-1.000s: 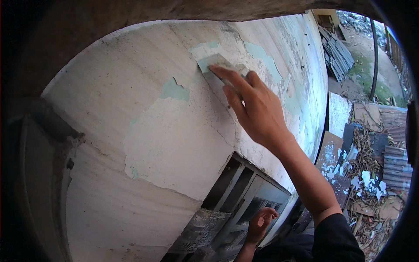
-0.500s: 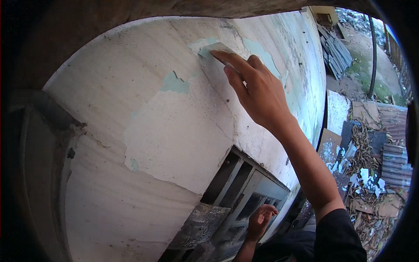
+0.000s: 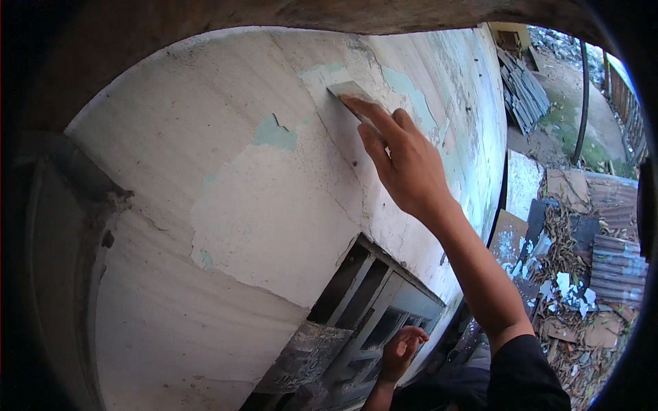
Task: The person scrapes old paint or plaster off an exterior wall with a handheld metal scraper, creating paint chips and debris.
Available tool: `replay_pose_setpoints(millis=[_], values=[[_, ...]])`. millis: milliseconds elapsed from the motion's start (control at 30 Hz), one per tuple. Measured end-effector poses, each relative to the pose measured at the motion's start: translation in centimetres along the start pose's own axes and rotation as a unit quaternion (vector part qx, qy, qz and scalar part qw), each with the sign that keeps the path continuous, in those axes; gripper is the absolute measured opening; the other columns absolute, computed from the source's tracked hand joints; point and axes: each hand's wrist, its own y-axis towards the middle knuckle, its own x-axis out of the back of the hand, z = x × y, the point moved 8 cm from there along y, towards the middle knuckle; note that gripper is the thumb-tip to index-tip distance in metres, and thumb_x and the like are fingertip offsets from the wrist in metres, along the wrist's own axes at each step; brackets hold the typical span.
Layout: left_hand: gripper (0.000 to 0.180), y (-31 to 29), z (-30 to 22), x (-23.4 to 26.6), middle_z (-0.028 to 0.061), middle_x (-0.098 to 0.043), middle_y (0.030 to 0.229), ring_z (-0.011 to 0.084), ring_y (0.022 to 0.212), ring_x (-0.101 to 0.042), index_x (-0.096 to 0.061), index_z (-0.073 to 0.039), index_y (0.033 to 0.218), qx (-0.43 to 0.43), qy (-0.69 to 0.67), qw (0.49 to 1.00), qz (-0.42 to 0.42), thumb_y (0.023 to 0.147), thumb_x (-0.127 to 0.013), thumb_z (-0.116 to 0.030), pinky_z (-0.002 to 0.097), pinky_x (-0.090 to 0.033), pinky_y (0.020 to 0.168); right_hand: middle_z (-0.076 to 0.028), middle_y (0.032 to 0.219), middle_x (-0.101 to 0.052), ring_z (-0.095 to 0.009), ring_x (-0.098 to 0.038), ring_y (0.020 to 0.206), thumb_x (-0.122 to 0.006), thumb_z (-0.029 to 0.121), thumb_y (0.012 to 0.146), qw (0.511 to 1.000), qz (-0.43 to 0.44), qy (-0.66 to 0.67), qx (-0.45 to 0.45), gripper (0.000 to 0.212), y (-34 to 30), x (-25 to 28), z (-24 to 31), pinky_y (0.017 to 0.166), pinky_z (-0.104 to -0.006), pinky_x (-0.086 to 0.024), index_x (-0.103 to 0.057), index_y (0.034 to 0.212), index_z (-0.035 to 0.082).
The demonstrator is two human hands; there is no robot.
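Note:
My right hand [image 3: 411,161] reaches up to the wall [image 3: 253,205], its fingers and thumb closed on a flat scraper blade [image 3: 351,90]. The blade lies against the wall's flaking off-white paint, its handle part mostly hidden by my fingers. Beside it are a pale green patch [image 3: 409,89] on the right and a thin green strip [image 3: 323,68] to the upper left. Another green patch [image 3: 275,133] with a lifted paint edge is lower left. My left hand [image 3: 401,353] hangs near the window, fingers loosely bent and nothing visible in it.
A barred window [image 3: 373,308] is set in the wall below my right hand. On the ground at right lie corrugated sheets [image 3: 619,267], boards, dry leaves and paint flakes [image 3: 567,291]. A stack of grey slats [image 3: 522,89] and a thin dark pole [image 3: 583,103] stand farther off.
The scraper has shifted slightly right and down along the wall. Pale green that showed around the blade has shrunk to a thin strip, with whitish surface there. My left hand stays beside the window.

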Motion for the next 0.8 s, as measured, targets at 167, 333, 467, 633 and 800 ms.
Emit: replay_pose_setpoints(millis=[167,333,467,633,800], values=[[0.013,0.1,0.0,-0.8,0.0114,-0.063,0.097,0.0189,0.09,-0.062,-0.059,-0.003,0.107,0.006,-0.013,1.0,0.01,0.098,-0.053,-0.01,0.0341,-0.05,0.083,-0.016,0.081,-0.055,-0.032,-0.059,0.069,-0.045,0.033,0.101,0.999,-0.037,-0.004,0.001,0.035,3.1,0.8,-0.4,0.062,-0.0429,-0.047,-0.051,0.135,0.028],[0.013,0.3,0.2,-1.2,0.0112,-0.063,0.099,0.019,0.092,-0.062,-0.059,-0.001,0.108,0.027,-0.071,0.997,-0.002,0.097,-0.054,-0.007,0.0343,-0.049,0.085,-0.016,0.085,-0.053,-0.032,-0.058,0.075,-0.048,0.03,0.099,0.999,0.028,-0.002,-0.038,0.037,0.2,1.0,-2.5,0.068,-0.0435,-0.047,-0.051,0.136,0.027],[0.017,-0.4,0.4,0.2,0.0124,-0.063,0.102,0.0184,0.094,-0.061,-0.058,0.003,0.11,0.041,-0.115,0.991,-0.052,0.096,-0.054,-0.007,0.0327,-0.048,0.089,-0.015,0.092,-0.053,-0.033,-0.057,0.083,-0.05,0.02,0.097,0.989,0.092,0.068,-0.096,0.043,-10.1,0.5,-7.7,0.076,-0.0407,-0.046,-0.047,0.14,0.02],[0.017,-1.0,2.2,1.2,0.0108,-0.063,0.101,0.0161,0.094,-0.06,-0.058,0.002,0.109,0.057,-0.085,0.993,-0.049,0.097,-0.055,-0.01,0.0304,-0.047,0.088,0.0,0.082,-0.047,-0.01,-0.04,0.063,-0.047,0.042,0.1,0.765,0.033,0.304,-0.567,0.054,-34.4,4.0,-19.6,0.052,-0.0226,-0.034,-0.043,0.141,0.008],[0.019,0.8,3.5,-0.2,0.0086,-0.063,0.101,0.0141,0.093,-0.059,-0.058,0.001,0.11,0.072,-0.105,0.992,0.002,0.098,-0.055,-0.013,0.0289,-0.046,0.087,0.0,0.075,-0.041,-0.015,-0.039,0.058,-0.051,0.057,0.09,0.436,-0.198,0.34,-0.809,0.044,-57.6,9.8,-21.8,0.051,-0.033,-0.035,-0.054,0.111,0.018]])
